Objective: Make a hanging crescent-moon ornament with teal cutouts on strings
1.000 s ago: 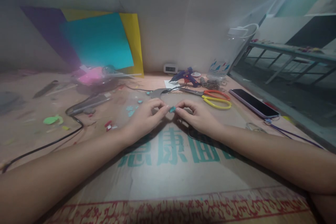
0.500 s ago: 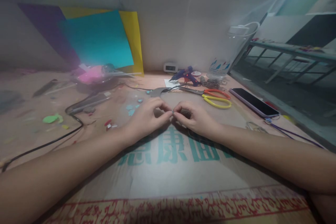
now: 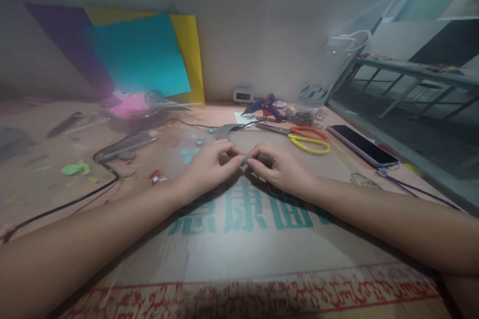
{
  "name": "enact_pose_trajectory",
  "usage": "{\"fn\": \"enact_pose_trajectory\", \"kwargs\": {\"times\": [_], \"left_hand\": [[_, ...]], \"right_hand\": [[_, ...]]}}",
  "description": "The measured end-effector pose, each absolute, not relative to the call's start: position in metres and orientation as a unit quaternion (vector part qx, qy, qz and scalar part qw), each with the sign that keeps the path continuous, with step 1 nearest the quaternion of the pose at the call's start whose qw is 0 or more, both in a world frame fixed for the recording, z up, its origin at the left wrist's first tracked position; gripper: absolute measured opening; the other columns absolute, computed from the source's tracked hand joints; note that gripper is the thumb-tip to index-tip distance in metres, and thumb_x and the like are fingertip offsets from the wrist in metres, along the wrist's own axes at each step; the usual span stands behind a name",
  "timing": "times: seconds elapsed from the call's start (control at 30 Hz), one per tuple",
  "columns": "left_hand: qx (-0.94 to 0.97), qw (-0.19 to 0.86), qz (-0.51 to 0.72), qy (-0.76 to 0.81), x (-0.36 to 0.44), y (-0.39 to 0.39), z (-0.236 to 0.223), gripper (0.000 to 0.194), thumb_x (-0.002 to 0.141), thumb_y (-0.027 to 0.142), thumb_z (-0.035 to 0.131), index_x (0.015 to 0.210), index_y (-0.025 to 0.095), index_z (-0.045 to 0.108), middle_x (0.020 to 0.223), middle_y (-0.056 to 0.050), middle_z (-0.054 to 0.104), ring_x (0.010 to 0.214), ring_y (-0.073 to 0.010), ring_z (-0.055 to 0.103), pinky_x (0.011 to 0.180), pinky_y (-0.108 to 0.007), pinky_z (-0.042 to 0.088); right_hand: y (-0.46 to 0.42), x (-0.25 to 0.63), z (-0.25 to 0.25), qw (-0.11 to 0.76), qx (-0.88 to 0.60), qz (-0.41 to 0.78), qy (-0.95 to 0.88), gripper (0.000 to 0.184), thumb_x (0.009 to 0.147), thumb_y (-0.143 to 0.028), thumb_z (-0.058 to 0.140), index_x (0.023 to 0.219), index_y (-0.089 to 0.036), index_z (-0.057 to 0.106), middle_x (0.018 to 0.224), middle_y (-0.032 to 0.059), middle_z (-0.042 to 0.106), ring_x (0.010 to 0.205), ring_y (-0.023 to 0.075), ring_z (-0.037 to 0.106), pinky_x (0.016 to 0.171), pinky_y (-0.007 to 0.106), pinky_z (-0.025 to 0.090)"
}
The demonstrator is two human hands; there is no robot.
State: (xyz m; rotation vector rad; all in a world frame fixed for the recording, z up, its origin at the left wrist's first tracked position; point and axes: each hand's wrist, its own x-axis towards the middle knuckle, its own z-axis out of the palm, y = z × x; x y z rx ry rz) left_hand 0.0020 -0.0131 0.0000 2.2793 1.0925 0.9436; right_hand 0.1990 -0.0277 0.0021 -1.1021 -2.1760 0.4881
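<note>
Between my fingertips is a tiny teal piece [image 3: 245, 160], its material too small to tell. My left hand [image 3: 215, 162] pinches it from the left with thumb and forefinger. From the right, my right hand [image 3: 279, 164] meets it in a like pinch, so the two sets of fingertips nearly touch. Both hands rest low over a board with green printed characters [image 3: 245, 209]. Several light blue scraps [image 3: 187, 154] lie just beyond my left hand. A grey curved piece [image 3: 224, 132] lies behind the fingers.
Scissors [image 3: 309, 142] with red and yellow handles lie behind my right hand, near a blue glue gun [image 3: 265, 107]. A phone [image 3: 361, 144] lies at right, below a clear bottle [image 3: 314, 84]. A black cable [image 3: 112, 174] crosses the left side. Coloured sheets [image 3: 142, 57] lean on the wall.
The teal piece shows more plainly between the fingertips now, where before only a dark speck was visible. My fingers have shifted very slightly; the arms and the table things have stayed put.
</note>
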Motion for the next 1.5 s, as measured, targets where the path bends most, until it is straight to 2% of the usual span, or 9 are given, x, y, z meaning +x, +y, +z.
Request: {"fn": "enact_pose_trajectory", "kwargs": {"times": [0.13, 0.47, 0.67, 0.8, 0.97, 1.17, 1.33, 1.5], "left_hand": [[0.809, 0.224, 0.353, 0.413, 0.002, -0.015, 0.003, 0.016, 0.086, 0.028, 0.054, 0.075, 0.018, 0.061, 0.079, -0.001, 0.065, 0.081, -0.0177, 0.060, 0.076, -0.029, 0.044], [0.793, 0.244, 0.372, 0.418, 0.001, -0.015, 0.005, 0.020, 0.087, 0.031, 0.053, 0.074, 0.017, 0.059, 0.078, -0.001, 0.064, 0.080, -0.0170, 0.059, 0.075, -0.029, 0.043], [0.779, 0.251, 0.370, 0.439, 0.003, -0.017, 0.008, 0.020, 0.087, 0.031, 0.053, 0.073, 0.017, 0.060, 0.078, -0.001, 0.064, 0.080, -0.0174, 0.060, 0.075, -0.029, 0.044], [0.772, 0.257, 0.375, 0.445, 0.002, -0.016, 0.008, 0.020, 0.087, 0.031, 0.052, 0.075, 0.017, 0.060, 0.078, -0.001, 0.064, 0.079, -0.0168, 0.060, 0.074, -0.028, 0.044], [0.770, 0.259, 0.378, 0.444, 0.000, -0.014, 0.006, 0.020, 0.087, 0.033, 0.053, 0.075, 0.018, 0.059, 0.077, 0.000, 0.063, 0.078, -0.0165, 0.059, 0.073, -0.028, 0.044], [0.769, 0.257, 0.377, 0.448, 0.001, -0.015, 0.007, 0.020, 0.086, 0.033, 0.052, 0.074, 0.018, 0.059, 0.078, -0.001, 0.064, 0.079, -0.0173, 0.059, 0.074, -0.029, 0.044], [0.778, 0.251, 0.369, 0.442, 0.002, -0.016, 0.007, 0.021, 0.087, 0.033, 0.051, 0.073, 0.018, 0.059, 0.077, -0.001, 0.064, 0.079, -0.0178, 0.060, 0.074, -0.029, 0.044], [0.777, 0.248, 0.366, 0.448, 0.002, -0.017, 0.008, 0.020, 0.086, 0.033, 0.052, 0.074, 0.018, 0.060, 0.079, -0.002, 0.065, 0.081, -0.0185, 0.060, 0.074, -0.029, 0.045]], "right_hand": [[-0.029, 0.199, 0.006, 0.329, -0.421, 0.230, -0.813, 0.026, 0.095, -0.036, 0.047, 0.083, -0.018, 0.061, 0.081, 0.0034, 0.068, 0.078, 0.0162, 0.061, 0.072, 0.028, 0.044], [-0.026, 0.199, 0.001, 0.329, -0.427, 0.233, -0.809, 0.013, 0.089, -0.028, 0.056, 0.083, -0.018, 0.062, 0.078, 0.0008, 0.067, 0.072, 0.0138, 0.059, 0.068, 0.025, 0.043], [-0.026, 0.200, 0.002, 0.327, -0.438, 0.232, -0.804, 0.025, 0.094, -0.032, 0.048, 0.081, -0.018, 0.063, 0.075, 0.0008, 0.065, 0.072, 0.0140, 0.058, 0.067, 0.026, 0.043], [-0.024, 0.201, 0.000, 0.386, -0.436, 0.319, -0.748, 0.032, 0.098, -0.040, 0.040, 0.092, -0.017, 0.062, 0.079, 0.0021, 0.063, 0.071, 0.0131, 0.058, 0.064, 0.025, 0.045], [-0.021, 0.201, -0.001, 0.442, -0.423, 0.379, -0.694, 0.023, 0.091, -0.041, 0.055, 0.088, -0.018, 0.053, 0.079, 0.0005, 0.061, 0.071, 0.0125, 0.060, 0.067, 0.026, 0.048], [-0.023, 0.200, 0.006, 0.365, -0.450, 0.343, -0.739, 0.027, 0.090, -0.040, 0.054, 0.091, -0.015, 0.064, 0.081, 0.0036, 0.066, 0.074, 0.0145, 0.060, 0.068, 0.027, 0.047], [-0.025, 0.199, 0.008, 0.350, -0.457, 0.332, -0.747, 0.022, 0.086, -0.036, 0.058, 0.081, -0.016, 0.064, 0.077, 0.0027, 0.067, 0.071, 0.0145, 0.060, 0.067, 0.027, 0.046], [-0.025, 0.199, 0.005, 0.360, -0.453, 0.365, -0.729, 0.025, 0.089, -0.039, 0.055, 0.080, -0.017, 0.059, 0.068, -0.0004, 0.062, 0.055, 0.0103, 0.052, 0.051, 0.023, 0.040]]}}
